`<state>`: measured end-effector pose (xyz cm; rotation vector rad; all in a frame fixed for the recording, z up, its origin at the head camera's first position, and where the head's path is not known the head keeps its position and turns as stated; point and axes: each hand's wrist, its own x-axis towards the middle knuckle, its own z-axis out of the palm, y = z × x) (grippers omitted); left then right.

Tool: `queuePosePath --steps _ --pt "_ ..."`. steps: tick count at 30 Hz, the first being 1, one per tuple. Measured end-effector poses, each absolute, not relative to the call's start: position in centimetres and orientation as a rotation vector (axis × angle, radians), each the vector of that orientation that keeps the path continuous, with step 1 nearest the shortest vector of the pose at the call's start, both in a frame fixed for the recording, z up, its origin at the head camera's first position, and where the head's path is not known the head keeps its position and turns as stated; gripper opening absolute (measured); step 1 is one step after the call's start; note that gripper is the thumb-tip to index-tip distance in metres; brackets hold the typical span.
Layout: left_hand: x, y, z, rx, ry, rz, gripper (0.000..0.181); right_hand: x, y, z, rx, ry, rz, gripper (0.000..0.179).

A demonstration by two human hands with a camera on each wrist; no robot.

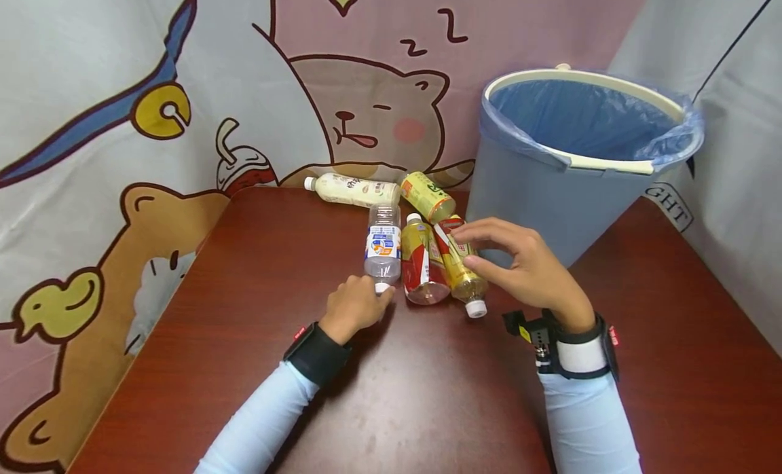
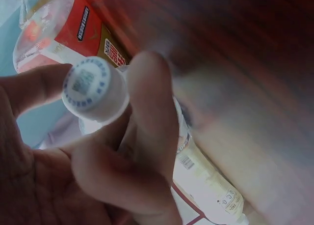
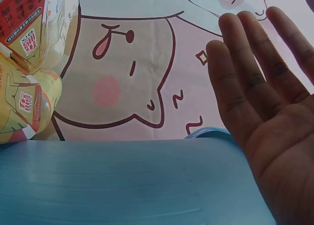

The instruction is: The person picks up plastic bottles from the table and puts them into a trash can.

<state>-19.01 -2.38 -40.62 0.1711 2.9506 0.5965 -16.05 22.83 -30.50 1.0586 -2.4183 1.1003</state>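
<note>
Fingers of the left hand [image 1: 354, 304] pinched a clear bottle [image 1: 384, 250] by its white cap [image 2: 92, 90]; a yellow bottle [image 1: 459, 269] lay near the released fingers of the right hand [image 1: 527, 265]

"GHT" [image 1: 670, 206] on printed cloth [image 1: 733, 141], "ZZ" [image 1: 451, 27] above drawn bear [image 1: 391, 87]

Here the reddish-brown table [image 1: 391, 406] is carrying bottles [image 1: 418, 263] just beyond the gripping left hand [image 1: 356, 304], a blue bin [image 1: 537, 202] standing farther right.
</note>
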Motion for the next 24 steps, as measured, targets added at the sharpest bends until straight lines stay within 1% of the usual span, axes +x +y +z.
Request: queuePosePath --steps 6,12,21,24 --pt "-19.4 -3.3 -39.5 0.143 2.98 0.738 0.041 -16.2 23.0 -30.5 1.06 -2.435 1.106 0.038" --pt "-19.8 -5.1 -37.8 0.226 3.163 0.923 0.034 -16.4 23.2 -30.7 1.059 -2.439 1.127 0.036" --pt "-20.9 -7.6 -36.5 0.354 3.406 1.212 0.021 -16.5 23.4 -30.8 1.046 -2.443 1.149 0.034" --pt "-21.2 -8.2 -36.1 0.402 3.444 1.315 0.02 -16.5 23.6 -30.8 1.04 -2.443 1.145 0.033"
